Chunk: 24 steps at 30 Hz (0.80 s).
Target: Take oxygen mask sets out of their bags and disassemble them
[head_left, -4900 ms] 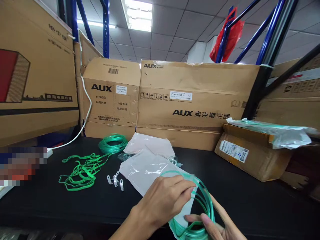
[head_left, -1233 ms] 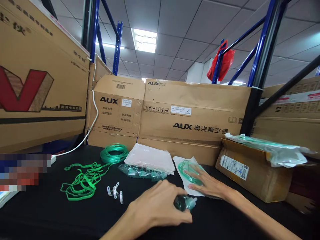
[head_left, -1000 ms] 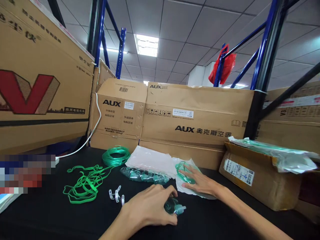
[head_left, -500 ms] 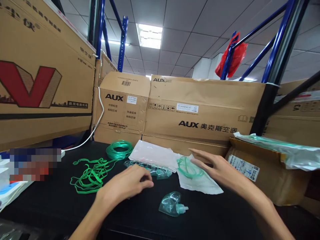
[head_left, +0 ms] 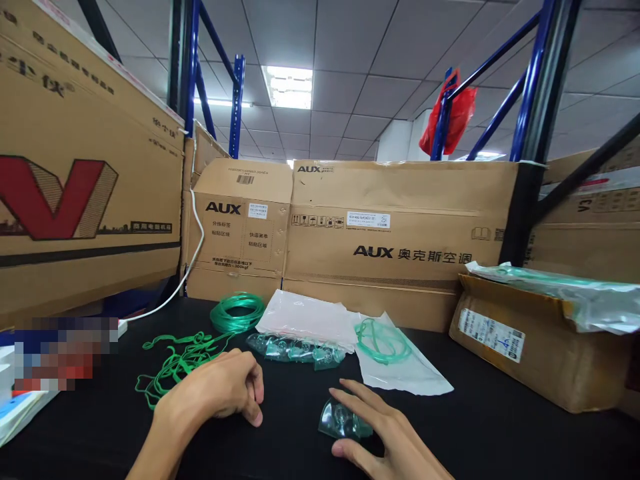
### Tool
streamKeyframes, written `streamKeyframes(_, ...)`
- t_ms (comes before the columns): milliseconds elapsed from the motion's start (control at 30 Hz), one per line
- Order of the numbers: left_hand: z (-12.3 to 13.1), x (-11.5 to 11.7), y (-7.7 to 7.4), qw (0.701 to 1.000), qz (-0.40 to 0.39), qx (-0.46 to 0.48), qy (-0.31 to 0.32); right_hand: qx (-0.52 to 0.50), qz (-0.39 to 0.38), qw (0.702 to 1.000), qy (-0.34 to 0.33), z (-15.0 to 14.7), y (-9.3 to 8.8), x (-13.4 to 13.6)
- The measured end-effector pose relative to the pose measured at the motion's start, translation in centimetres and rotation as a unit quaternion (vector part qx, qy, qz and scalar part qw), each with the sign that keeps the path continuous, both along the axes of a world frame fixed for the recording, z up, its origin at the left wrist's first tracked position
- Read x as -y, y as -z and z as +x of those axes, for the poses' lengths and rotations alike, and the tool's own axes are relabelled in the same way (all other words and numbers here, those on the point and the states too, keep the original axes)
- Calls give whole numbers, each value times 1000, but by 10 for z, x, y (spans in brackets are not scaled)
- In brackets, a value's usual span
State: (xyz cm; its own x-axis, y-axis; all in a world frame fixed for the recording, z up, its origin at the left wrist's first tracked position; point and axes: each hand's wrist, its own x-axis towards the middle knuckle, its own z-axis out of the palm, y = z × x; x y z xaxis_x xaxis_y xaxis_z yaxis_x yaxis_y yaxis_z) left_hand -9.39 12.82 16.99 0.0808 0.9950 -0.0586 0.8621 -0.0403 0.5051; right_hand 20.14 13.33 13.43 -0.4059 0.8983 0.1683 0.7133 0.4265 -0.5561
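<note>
My right hand [head_left: 383,427] is spread around a clear green-tinted plastic face mask [head_left: 340,420] on the black tabletop. Its fingers reach over the mask's right side and hide part of it; whether they touch it I cannot tell. My left hand [head_left: 225,387] hovers beside a loose heap of green elastic strap [head_left: 173,363]. Its fingers are loosely bent, with the thumb apart and nothing visible in them. Behind the hands lie several more clear masks [head_left: 300,350] in a row, a stack of white bags [head_left: 307,312] and a coil of pale green tubing [head_left: 383,341] on a white bag [head_left: 425,373].
A coil of thicker green tubing [head_left: 237,312] lies at the back left. An open cardboard box [head_left: 545,360] with bagged items on top stands at the right. Large cardboard panels [head_left: 400,227] wall off the back. A white cable [head_left: 197,240] runs down at the left.
My right hand has moved from the pale green tubing down to the single mask. My left hand has drawn back to the left, nearer the green strap. The view has shifted slightly.
</note>
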Motion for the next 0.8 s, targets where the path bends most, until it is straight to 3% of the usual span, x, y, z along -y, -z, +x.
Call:
streamKeyframes(200, -2, -7, -4, 998, 57, -10, 13, 2, -46, 999, 12, -10, 5, -3)
streamKeyframes(400, 17, -12, -17, 977, 138, 111, 118, -66, -18, 997, 40, -20, -15, -5)
streamKeyframes(533, 29, -14, -18, 965, 138, 158, 159, -86, 20, 996, 35, -27, -14, -8)
streamKeyframes(800, 28, -21, -10, 960, 112, 154, 205, -74, 60, 995, -39, -36, 1, -1)
